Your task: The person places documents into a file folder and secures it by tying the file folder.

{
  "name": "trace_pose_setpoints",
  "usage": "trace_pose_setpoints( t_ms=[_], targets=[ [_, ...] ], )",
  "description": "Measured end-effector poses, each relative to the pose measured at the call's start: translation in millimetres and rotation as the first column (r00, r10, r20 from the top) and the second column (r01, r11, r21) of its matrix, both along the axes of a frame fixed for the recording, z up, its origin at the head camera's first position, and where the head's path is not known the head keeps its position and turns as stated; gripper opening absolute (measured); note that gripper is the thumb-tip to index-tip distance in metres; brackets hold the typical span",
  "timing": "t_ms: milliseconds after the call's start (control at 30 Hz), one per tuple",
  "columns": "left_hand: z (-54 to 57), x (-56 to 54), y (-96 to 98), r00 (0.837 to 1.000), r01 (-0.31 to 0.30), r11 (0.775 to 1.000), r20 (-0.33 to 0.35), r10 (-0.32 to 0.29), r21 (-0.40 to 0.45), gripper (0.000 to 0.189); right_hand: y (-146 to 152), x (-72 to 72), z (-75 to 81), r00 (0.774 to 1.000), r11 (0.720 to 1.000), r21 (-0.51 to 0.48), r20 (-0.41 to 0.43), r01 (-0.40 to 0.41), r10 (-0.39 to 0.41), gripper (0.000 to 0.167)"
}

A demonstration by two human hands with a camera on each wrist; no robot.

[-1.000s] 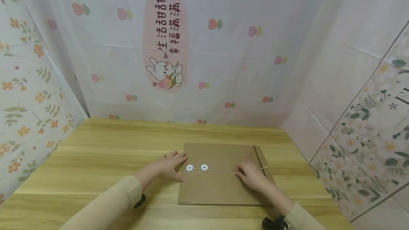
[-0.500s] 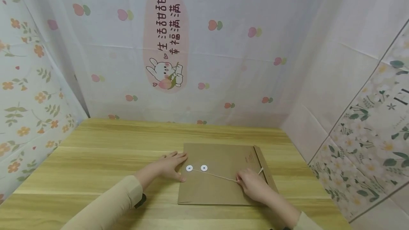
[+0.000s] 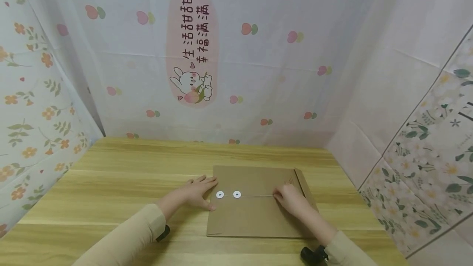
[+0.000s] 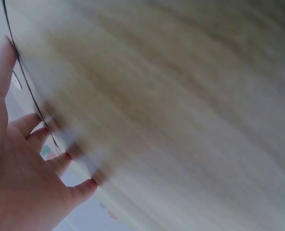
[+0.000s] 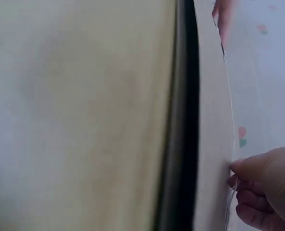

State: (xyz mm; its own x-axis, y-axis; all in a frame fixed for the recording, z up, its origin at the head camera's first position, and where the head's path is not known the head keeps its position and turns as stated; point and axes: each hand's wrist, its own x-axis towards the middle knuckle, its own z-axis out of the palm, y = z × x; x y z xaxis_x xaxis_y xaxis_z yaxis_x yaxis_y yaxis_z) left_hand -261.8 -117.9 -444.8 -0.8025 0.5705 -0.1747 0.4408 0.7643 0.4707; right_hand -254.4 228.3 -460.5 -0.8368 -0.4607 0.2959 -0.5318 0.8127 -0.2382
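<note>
A brown kraft paper envelope (image 3: 251, 221) lies flat on the table in the head view. Two white round buttons, a left button (image 3: 219, 194) and a right button (image 3: 237, 194), sit near its left edge. Between them and on to the right runs a thin pale string (image 3: 258, 196), drawn straight. My right hand (image 3: 290, 200) pinches this string between thumb and fingers, low over the right part of the envelope. My left hand (image 3: 199, 192) rests with spread fingers at the envelope's left edge, as the left wrist view also shows, its fingertips (image 4: 95, 183) along that edge.
The wood-grain table (image 3: 129, 167) extends left of and behind the envelope. A patterned curtain (image 3: 281, 77) hangs at the back, with floral cloth (image 3: 425, 163) on the right side. A black device (image 3: 314, 254) is at my right wrist.
My right hand moved toward me, with the string slanting below the right button, then back away; the string now lines up with both buttons again. My left hand stays put.
</note>
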Motion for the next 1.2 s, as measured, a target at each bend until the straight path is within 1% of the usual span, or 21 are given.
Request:
trace_pose_setpoints(
  t_ms=[167, 300, 433, 567, 600, 800, 867, 1000, 1200],
  targets=[
    [-0.4, 0.8, -0.8, 1.000, 0.004, 1.000, 0.012, -0.005, 0.008, 0.091, -3, -17.9, -4.3, 0.999, 1.000, 0.019, -0.043, -0.004, 0.005, 0.013],
    [-2.1, 0.7, -0.3, 1.000, 0.010, 1.000, 0.006, -0.010, 0.006, 0.091, -8, -31.6, -6.3, 0.999, 1.000, 0.024, -0.043, 0.020, -0.019, 0.014],
    [-2.3, 0.5, 0.2, 1.000, 0.010, 1.000, -0.004, -0.010, 0.003, 0.091, -18, -48.5, -4.9, 0.998, 0.998, 0.030, 0.016, 0.053, -0.054, 0.013],
    [-1.5, 0.6, 0.5, 1.000, 0.013, 1.000, -0.008, -0.012, 0.010, 0.090, -29, -65.4, -4.9, 0.994, 0.995, 0.070, 0.081, 0.071, -0.077, 0.012],
    [-1.0, 0.8, 0.5, 1.000, 0.013, 1.000, -0.007, -0.013, 0.018, 0.089, -32, -69.2, -5.2, 0.993, 0.994, 0.076, 0.087, 0.072, -0.079, 0.012],
    [-0.1, 1.8, 1.2, 1.000, 0.010, 0.999, 0.002, -0.011, 0.046, 0.084, -54, -88.3, -4.6, 0.984, 0.995, 0.046, 0.152, 0.086, -0.092, 0.011],
    [-0.6, 1.6, 1.7, 1.000, 0.010, 0.999, 0.003, -0.010, 0.044, 0.083, -62, -93.7, -3.2, 0.980, 0.994, 0.046, 0.172, 0.097, -0.104, 0.010],
    [-0.6, 1.0, 2.4, 1.000, 0.010, 0.999, -0.001, -0.010, 0.043, 0.083, -79, -102.0, 2.2, 0.978, 0.994, 0.048, 0.177, 0.101, -0.108, 0.010],
    [0.6, 1.4, 1.4, 1.000, 0.003, 0.999, -0.004, -0.002, 0.038, 0.081, -109, -108.6, 9.0, 0.988, 0.996, 0.067, 0.137, 0.065, -0.074, 0.012]
  ],
)
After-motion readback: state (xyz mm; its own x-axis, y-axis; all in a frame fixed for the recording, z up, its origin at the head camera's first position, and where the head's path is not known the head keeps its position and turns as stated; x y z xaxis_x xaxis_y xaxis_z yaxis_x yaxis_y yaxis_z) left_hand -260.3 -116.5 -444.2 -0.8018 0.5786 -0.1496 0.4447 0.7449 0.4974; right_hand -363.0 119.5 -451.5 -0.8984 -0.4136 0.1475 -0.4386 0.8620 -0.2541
